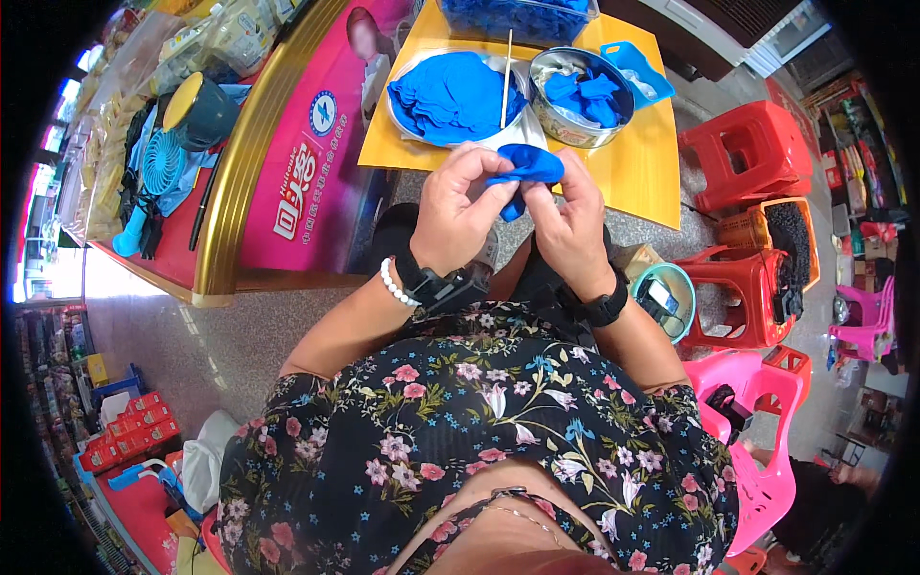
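Both my hands pinch a small piece of blue fabric [533, 165] just in front of the near edge of the yellow table [637, 187]. My left hand [450, 213] grips its left side between thumb and fingers. Closed on the right side is my right hand [575, 225]. The fabric is gathered in the middle, and a flap hangs below. Beyond my hands, a pile of flat blue fabric pieces [446, 96] fills a white dish. A thin pale stick [507, 81] leans over that dish. To its right, a round tin [585, 134] holds bunched blue pieces [585, 94].
A clear box [517, 24] of blue pieces stands at the table's back, near a blue plastic basket [640, 72]. At left is a gold-edged counter [225, 182] with a small fan [161, 163]. Red stools [747, 153] and a pink chair [767, 479] stand at right.
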The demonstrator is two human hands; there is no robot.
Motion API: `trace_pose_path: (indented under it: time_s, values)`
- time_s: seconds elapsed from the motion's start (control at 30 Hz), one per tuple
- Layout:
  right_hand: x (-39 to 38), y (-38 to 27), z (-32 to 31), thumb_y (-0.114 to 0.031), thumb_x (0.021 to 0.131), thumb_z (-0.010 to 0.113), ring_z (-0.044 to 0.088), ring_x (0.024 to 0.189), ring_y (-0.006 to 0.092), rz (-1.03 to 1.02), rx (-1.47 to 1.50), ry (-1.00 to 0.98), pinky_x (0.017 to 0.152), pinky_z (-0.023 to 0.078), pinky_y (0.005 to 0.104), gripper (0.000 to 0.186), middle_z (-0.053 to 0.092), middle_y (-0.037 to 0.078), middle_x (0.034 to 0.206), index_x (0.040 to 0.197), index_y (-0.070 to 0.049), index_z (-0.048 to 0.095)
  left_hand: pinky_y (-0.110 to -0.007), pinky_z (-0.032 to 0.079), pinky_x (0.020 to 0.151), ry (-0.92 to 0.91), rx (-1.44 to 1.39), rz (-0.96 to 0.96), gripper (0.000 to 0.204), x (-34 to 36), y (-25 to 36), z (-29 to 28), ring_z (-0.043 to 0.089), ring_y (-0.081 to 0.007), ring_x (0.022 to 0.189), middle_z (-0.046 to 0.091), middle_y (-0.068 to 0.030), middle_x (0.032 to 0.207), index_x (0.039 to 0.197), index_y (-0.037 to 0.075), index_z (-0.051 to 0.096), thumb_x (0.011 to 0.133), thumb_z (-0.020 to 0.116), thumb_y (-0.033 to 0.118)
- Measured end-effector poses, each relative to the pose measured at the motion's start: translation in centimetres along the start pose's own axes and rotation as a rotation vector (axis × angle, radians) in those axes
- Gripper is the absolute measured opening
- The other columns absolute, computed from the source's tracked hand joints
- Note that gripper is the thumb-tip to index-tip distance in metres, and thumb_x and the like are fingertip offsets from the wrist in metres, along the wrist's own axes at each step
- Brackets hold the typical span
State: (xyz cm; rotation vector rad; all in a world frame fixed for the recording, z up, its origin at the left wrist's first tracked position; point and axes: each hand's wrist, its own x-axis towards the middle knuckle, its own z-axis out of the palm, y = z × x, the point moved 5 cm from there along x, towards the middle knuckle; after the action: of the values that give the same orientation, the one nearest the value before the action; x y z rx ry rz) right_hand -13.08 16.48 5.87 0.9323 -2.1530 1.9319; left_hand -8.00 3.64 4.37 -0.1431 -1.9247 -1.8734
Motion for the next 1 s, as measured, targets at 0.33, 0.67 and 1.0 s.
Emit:
trace_pose_path:
  time_s: [0.33, 0.67, 1.0]
  values:
    - [-0.4, -0.9, -0.2, -0.001, 0.067, 0.065, 0.052, 0.069, 0.0204, -0.174, -0.242, 0.141, 0.079, 0.037, 0.0351, 0.023, 0.054, 0.005, 0.084, 0.086, -0.008, 0.053, -0.021, 0.039, 0.072, -0.138, -0.355, -0.375, 0.018, -0.3, -0.8, 0.8, 0.048, -0.0054, 0.078, 0.053, 0.0032, 0.085, 0.093, 0.002, 0.062, 0.093, 0.051, 0.017]
    - [0.3, -3.2, -0.6, -0.005, 0.067, 0.069, 0.055, 0.08, 0.0217, -0.489, -0.577, 0.107, 0.086, 0.033, 0.0401, 0.029, 0.055, 0.008, 0.095, 0.094, -0.014, 0.061, -0.021, 0.045, 0.075, -0.087, -0.603, -0.569, 0.021, -0.2, -0.3, 0.8, 0.055, -0.0049, 0.083, 0.061, 0.0024, 0.092, 0.106, 0.004, 0.06, 0.094, 0.054, 0.02]
    - [0.4, -2.3, 0.0, -0.005, 0.074, 0.064, 0.056, 0.07, 0.0199, -0.312, -0.362, 0.06, 0.082, 0.034, 0.0377, 0.011, 0.058, 0.003, 0.073, 0.083, -0.009, 0.061, -0.021, 0.046, 0.073, -0.024, -0.314, -0.32, 0.018, 0.1, -0.4, 0.2, 0.056, -0.0057, 0.085, 0.06, -0.0011, 0.096, 0.102, 0.003, 0.057, 0.085, 0.058, 0.003]
